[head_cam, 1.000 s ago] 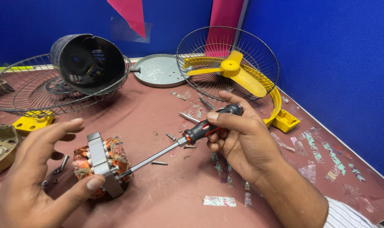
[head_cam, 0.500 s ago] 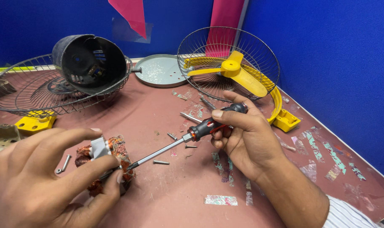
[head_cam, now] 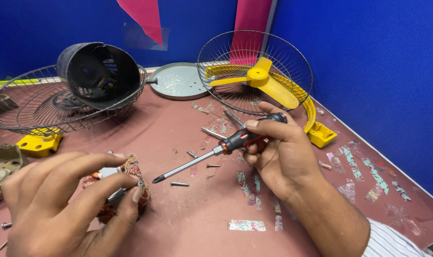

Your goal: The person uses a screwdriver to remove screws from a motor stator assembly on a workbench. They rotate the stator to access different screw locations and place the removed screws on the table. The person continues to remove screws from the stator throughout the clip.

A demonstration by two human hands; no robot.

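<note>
Blue walls close in a reddish-brown table [head_cam: 178, 138] spotted with scraps of torn tape. At the back left lies a wire fan guard [head_cam: 30, 107] with a black motor cover [head_cam: 100, 74] resting in it; at the back right a second wire guard [head_cam: 254, 71] leans up, with a yellow fan blade [head_cam: 264, 83] against it, and a grey round plate [head_cam: 181, 81] lies between them. The left hand [head_cam: 59, 204] is wrapped over a copper-wound motor core [head_cam: 130, 178] near the front left, fingers pinching it. The right hand [head_cam: 278, 152] is closed around a screwdriver [head_cam: 211, 152], its tip pointing toward the core, just short of it. Loose screws [head_cam: 180, 183] lie beside the tip
</note>
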